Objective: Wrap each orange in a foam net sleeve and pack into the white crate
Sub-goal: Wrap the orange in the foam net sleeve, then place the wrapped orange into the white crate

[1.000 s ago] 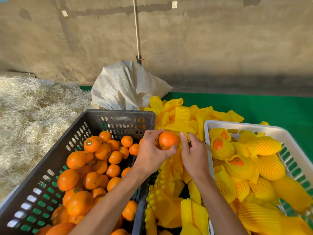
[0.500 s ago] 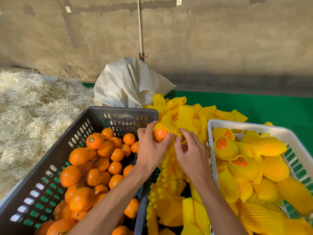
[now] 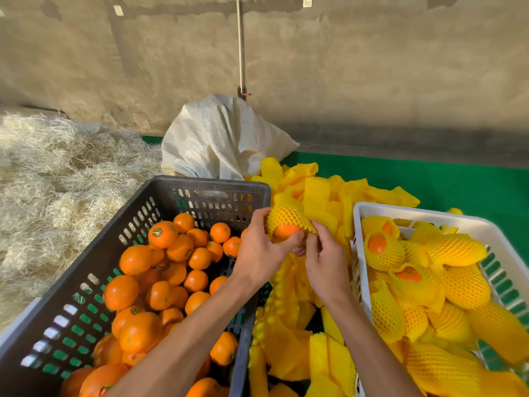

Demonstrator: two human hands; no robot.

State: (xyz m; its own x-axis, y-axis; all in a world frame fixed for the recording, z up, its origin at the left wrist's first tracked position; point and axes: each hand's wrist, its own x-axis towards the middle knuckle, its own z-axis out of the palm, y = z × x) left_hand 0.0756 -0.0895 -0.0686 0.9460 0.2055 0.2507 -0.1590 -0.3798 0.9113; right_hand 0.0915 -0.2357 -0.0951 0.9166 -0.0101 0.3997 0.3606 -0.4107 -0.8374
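The left hand (image 3: 259, 253) holds the orange (image 3: 286, 230); the right hand (image 3: 326, 263) pinches its foam net sleeve (image 3: 287, 214). The white crate (image 3: 423, 217) sits to the right, nearer the right hand.

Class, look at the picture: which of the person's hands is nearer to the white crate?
Right. The right hand is just beside the white crate's near wall; the left hand sits farther away, by the black crate.

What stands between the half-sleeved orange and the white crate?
Nothing visible does. The orange, in its foam sleeve, is held by the left hand; only the right hand lies toward the white crate.
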